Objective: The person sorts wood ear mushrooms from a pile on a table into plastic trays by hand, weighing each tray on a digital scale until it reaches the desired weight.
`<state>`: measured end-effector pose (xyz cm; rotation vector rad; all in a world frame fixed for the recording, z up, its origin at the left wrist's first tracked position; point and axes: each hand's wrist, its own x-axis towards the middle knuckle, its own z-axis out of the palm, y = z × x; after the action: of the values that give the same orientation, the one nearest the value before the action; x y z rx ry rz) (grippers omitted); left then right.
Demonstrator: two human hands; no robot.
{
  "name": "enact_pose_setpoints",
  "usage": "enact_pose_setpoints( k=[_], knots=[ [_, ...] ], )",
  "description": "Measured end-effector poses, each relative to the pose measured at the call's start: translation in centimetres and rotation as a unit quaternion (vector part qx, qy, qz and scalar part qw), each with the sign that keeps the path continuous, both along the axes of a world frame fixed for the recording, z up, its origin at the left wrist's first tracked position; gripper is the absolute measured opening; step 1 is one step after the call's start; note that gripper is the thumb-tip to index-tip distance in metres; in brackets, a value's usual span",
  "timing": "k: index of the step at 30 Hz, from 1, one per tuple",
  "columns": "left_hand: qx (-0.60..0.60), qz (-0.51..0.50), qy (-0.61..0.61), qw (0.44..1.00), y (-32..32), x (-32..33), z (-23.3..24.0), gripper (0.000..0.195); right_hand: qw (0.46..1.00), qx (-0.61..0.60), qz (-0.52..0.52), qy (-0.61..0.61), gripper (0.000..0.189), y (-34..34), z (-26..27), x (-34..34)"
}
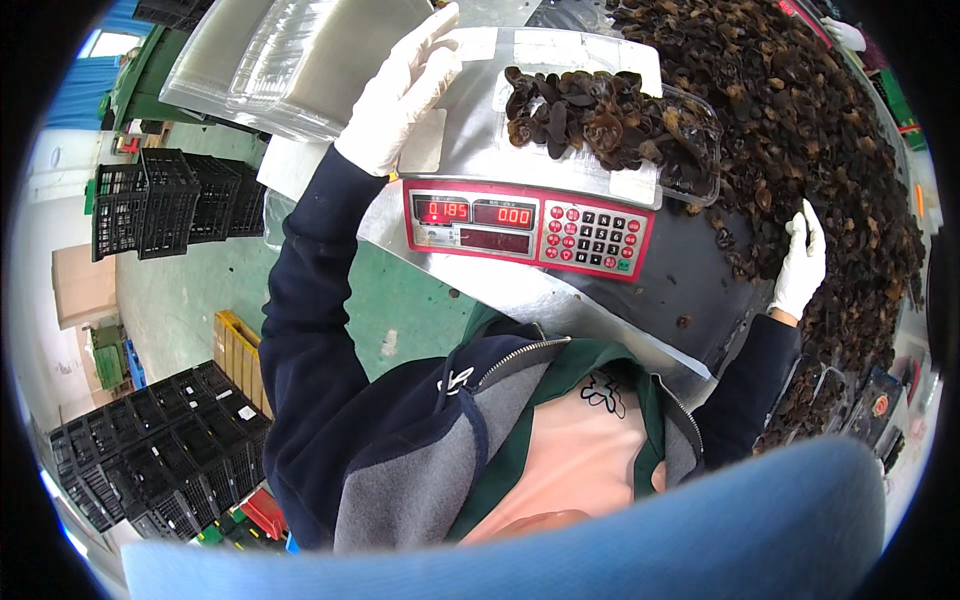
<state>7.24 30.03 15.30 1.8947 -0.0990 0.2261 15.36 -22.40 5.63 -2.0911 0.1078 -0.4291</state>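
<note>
My left hand (pixel 405 94), in a white glove, is raised over the left side of a digital scale (pixel 532 229) with a red keypad front; its fingers are apart with nothing seen between them. On the scale's steel pan (pixel 465 150) lies dark wood ear fungus (pixel 577 120) in a clear plastic tray. A second clear tray (pixel 709 176) with fungus overlaps the pan's right edge. The red display is lit. My right hand (pixel 801 262), also white-gloved, is at the near edge of a large heap of the fungus (pixel 817 135), fingers extended, and no item shows in it.
Stacked clear plastic trays (pixel 300 60) stand at the upper left. Black crates (pixel 172 199) and more black crates (pixel 165 450) are on the green floor at left. Filled trays (pixel 810 397) lie at lower right. Another person's gloved hand (pixel 844 34) is at the heap's far side.
</note>
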Motion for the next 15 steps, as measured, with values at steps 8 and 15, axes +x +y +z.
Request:
enact_pose_setpoints(
  k=[8,15],
  knots=[
    [0.086,-0.024,0.044,0.995,-1.3,-0.1,-0.1,0.049,0.982,-0.131,-0.031,0.132,0.036,1.6,0.9,0.9],
    [-0.030,0.013,0.185,0.982,-2.0,0.0,-1.2,0.051,0.908,-0.341,0.084,-0.228,0.026,3.6,1.7,1.3]
  ],
)
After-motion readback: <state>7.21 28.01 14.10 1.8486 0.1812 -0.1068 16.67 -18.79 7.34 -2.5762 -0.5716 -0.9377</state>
